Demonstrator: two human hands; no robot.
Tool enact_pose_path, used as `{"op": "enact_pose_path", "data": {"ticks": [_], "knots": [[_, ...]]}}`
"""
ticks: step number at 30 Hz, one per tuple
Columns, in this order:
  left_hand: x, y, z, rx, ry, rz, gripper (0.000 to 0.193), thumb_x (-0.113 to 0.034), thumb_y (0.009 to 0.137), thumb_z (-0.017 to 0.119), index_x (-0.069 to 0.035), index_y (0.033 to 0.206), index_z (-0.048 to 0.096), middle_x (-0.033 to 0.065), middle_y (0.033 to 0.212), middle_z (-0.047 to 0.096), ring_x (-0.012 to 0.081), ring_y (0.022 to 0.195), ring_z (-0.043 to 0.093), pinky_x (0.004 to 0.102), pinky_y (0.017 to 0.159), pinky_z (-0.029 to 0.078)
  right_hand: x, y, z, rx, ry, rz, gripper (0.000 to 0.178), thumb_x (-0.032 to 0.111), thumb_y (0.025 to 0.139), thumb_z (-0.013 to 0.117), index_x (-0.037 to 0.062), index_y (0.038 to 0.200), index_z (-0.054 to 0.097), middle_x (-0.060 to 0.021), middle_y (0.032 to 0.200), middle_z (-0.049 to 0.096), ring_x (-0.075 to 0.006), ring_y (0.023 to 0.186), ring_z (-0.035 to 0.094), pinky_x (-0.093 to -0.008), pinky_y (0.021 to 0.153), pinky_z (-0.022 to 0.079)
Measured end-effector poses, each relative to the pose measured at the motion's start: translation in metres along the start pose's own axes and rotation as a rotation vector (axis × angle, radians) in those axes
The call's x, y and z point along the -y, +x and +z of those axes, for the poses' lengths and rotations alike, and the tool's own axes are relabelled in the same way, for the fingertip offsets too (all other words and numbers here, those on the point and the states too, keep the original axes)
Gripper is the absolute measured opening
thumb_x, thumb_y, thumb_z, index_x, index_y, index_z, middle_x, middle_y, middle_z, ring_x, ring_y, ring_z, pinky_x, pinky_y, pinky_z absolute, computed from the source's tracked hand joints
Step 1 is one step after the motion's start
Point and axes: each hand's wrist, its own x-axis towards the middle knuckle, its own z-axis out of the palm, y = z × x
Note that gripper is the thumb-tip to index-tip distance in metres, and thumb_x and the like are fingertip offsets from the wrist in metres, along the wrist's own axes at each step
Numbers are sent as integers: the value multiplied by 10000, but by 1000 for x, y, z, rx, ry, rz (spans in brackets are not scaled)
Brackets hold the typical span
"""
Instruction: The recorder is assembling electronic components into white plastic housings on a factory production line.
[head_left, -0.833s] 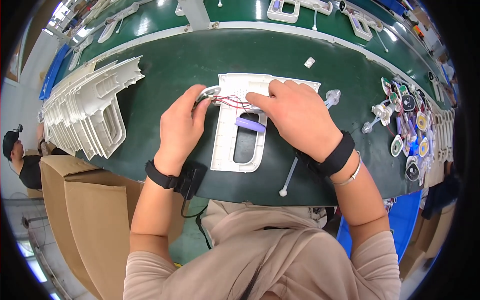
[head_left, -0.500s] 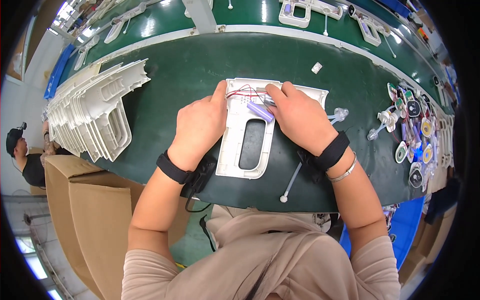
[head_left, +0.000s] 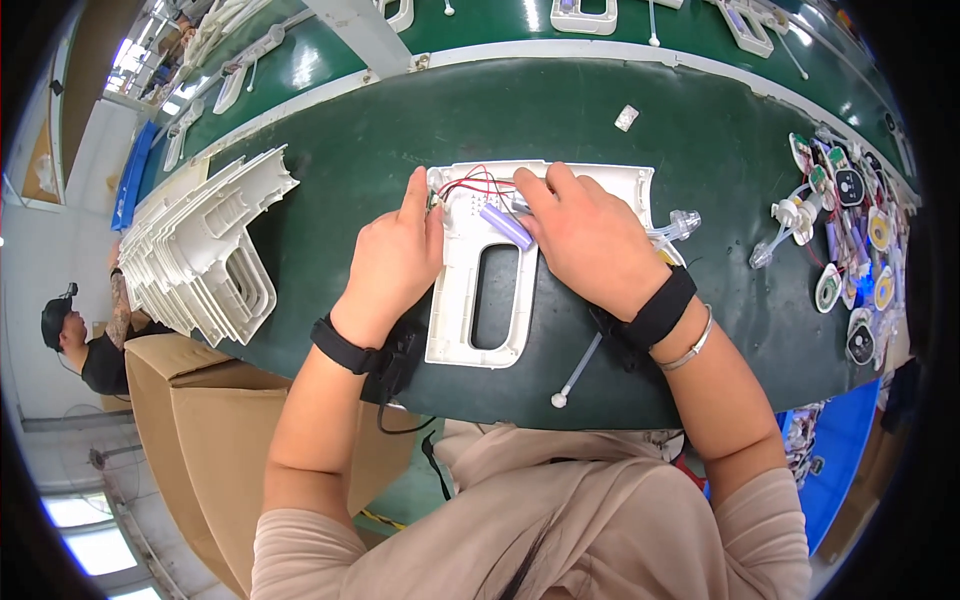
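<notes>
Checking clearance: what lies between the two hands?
In the head view, red wires and a purple cylinder lie between the left hand and right hand, over the white shell.

Dark green table (head_left: 345, 150), glossy green bench (head_left: 490, 35) beyond, pale wall (head_left: 55, 260), bright window (head_left: 105, 550).

White shell (head_left: 454, 300) partly hidden beneath right hand (head_left: 590, 235).
</notes>
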Motion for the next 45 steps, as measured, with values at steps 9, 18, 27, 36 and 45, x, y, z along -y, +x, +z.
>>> {"op": "enact_pose_path", "data": {"ticks": [9,18,27,36,45], "knots": [[2,-5,8,-27,-116,-13,453,-143,856,544,44,1253,427,173,611,583,343,553,590,425,519,473,-1,-3,-9,-55,-45,-27,299,164,806,595,43,1065,511,-107,890,522,-259,818,568,-361,692,476],[-11,-5,-6,30,-108,-182,510,-147,873,555,27,1309,354,172,722,607,336,628,606,398,576,478,24,-4,-3,-30,-255,-287,151,109,737,543,81,881,580,-48,705,562,-205,788,542,-313,710,424],[-29,-27,-17,-94,-1158,-465,330,-98,887,553,70,1166,503,82,845,645,103,734,600,229,672,486,52,1,-12,124,580,73,152,96,822,582,30,916,482,-154,768,593,-308,758,586,-406,633,466],[-26,-32,-19,8,-1370,-554,292,-82,884,570,35,1150,538,56,861,620,73,750,577,216,641,488,30,9,-9,77,336,-327,216,73,792,592,33,992,523,-134,767,548,-310,752,549,-412,670,448],[-55,-45,-36,-15,-384,-125,310,-32,793,608,-9,1100,573,117,715,558,230,566,556,308,542,466,7,37,-1,79,-5,-430,227,77,756,546,120,955,648,-30,840,552,-196,845,522,-311,755,415]]}}
